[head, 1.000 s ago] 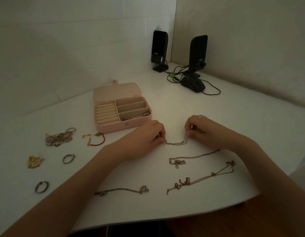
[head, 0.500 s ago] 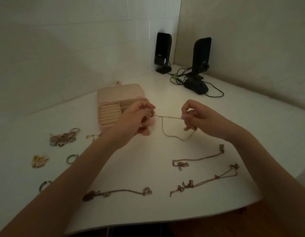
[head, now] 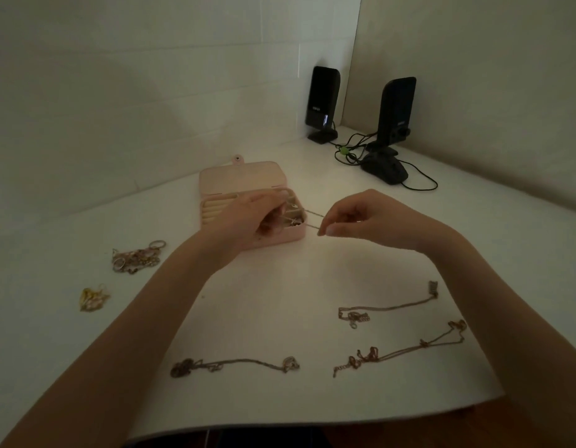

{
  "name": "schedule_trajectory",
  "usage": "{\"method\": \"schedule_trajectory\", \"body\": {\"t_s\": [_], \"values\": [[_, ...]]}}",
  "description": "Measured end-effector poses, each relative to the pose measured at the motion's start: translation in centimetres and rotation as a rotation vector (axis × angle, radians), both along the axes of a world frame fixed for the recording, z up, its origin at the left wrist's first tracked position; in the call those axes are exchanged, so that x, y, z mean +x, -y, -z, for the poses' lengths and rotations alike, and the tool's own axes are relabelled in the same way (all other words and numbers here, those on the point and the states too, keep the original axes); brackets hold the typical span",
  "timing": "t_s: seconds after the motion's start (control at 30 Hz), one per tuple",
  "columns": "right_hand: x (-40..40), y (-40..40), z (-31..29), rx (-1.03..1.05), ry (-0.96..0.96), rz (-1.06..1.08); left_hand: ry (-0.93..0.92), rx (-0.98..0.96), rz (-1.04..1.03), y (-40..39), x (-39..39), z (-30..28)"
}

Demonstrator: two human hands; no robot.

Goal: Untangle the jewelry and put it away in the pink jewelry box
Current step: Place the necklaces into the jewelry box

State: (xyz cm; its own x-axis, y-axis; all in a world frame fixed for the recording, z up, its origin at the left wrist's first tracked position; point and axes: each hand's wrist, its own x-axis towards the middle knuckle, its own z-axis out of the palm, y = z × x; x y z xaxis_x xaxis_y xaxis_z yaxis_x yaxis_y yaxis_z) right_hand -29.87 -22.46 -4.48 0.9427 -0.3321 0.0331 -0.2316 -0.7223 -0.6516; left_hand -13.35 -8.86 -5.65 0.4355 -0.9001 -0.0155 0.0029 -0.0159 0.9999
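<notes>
Pink jewelry box under left hand

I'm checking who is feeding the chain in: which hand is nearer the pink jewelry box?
Left. The left hand is over the pink jewelry box, at its right compartments, holding one end of the chain. The right hand pinches the other end just right of the box.

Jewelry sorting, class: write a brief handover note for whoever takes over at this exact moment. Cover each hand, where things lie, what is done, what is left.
Left hand is over the open pink jewelry box, lowering one end of a thin chain in.
Right hand pinches the chain's other end, just right of the box.
Done: this chain is untangled.
Left: three necklaces near the front, a tangled pile and gold piece at left.
</notes>
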Motion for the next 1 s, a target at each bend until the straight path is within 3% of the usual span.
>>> {"method": "schedule_trajectory", "body": {"t_s": [0.1,0.33,0.5,0.6,0.7,0.8,0.87,1.0], "values": [[1.2,-0.1,-0.2,-0.070,0.029,0.006,-0.094,-0.005,-0.034,0.1,0.8,0.1],[3.2,0.8,-1.7,-0.035,0.237,0.154,-0.449,-0.242,-0.042,-0.9,2.6,-1.2],[4.5,1.3,-1.3,0.005,0.262,0.261,-0.453,-0.210,-0.186,-0.3,3.2,-0.5],[5.0,1.4,-0.9,0.145,0.354,0.301,-0.464,-0.242,-0.251,-0.1,3.4,-0.2],[5.0,1.2,-0.5,0.373,0.422,0.325,-0.607,-0.343,-0.195,-0.5,3.7,-0.2],[5.1,0.9,0.0,0.447,0.430,0.332,-0.735,-0.405,-0.132,-0.6,3.8,-0.3],[5.2,0.6,0.2,0.473,0.438,0.328,-0.685,-0.369,-0.162,-0.1,3.3,-0.2],[5.6,-0.4,0.3,0.496,0.455,0.280,-0.234,-0.194,-0.245,0.8,2.1,0.7]]}}
